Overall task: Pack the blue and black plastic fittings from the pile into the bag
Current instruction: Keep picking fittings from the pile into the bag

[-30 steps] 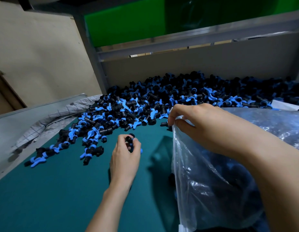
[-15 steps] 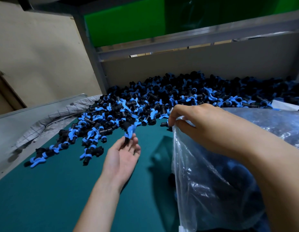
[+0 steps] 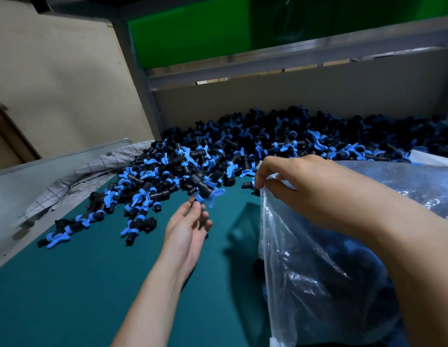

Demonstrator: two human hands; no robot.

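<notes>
A large pile of blue and black plastic fittings (image 3: 255,149) covers the back of the green table top (image 3: 80,284). My left hand (image 3: 186,231) lies palm up in front of the pile and pinches one fitting (image 3: 205,192) at its fingertips, its other fingers loosely spread. The fitting has a black body and a blue winged handle. My right hand (image 3: 300,186) grips the rim of a clear plastic bag (image 3: 318,271) and holds it up on the right. Dark fittings show through the bag's film.
A checked grey cloth (image 3: 75,181) lies crumpled at the table's left edge beside a grey rail (image 3: 30,169). A grey back board (image 3: 293,96) and a metal post (image 3: 140,78) wall in the pile. Loose fittings (image 3: 67,229) trail out to the front left.
My left hand turned from knuckles up to palm up and lifted a fitting from the table toward the pile's front edge. My right hand has kept still on the bag rim.
</notes>
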